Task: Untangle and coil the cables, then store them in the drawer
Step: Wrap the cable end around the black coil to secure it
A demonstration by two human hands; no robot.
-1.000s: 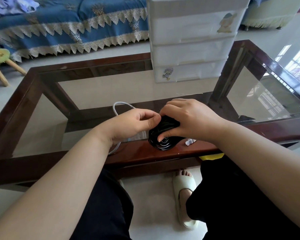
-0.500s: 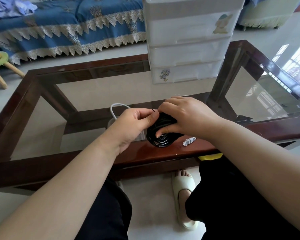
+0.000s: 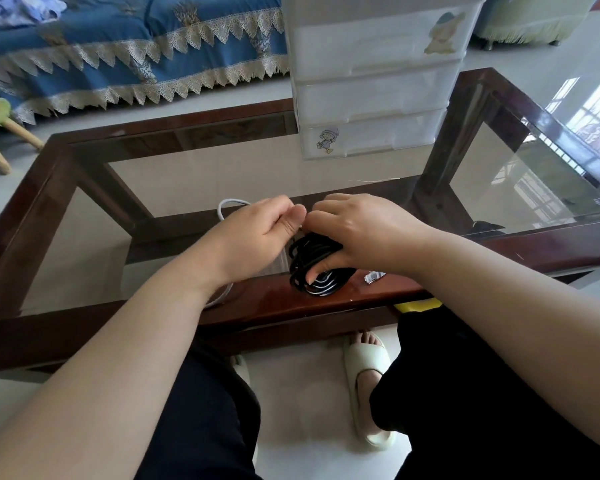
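The top of the white drawer unit (image 3: pixel 371 98) is cut off by the upper edge. The right hand (image 3: pixel 357 233) covers much of the black cable coil (image 3: pixel 312 268), so its upper loops and ends cannot be made out. The left hand (image 3: pixel 257 233) hides most of the white cable (image 3: pixel 227 204); what its pinched fingers hold is too small to tell. A small clear piece (image 3: pixel 373 277) is half hidden behind the right wrist.
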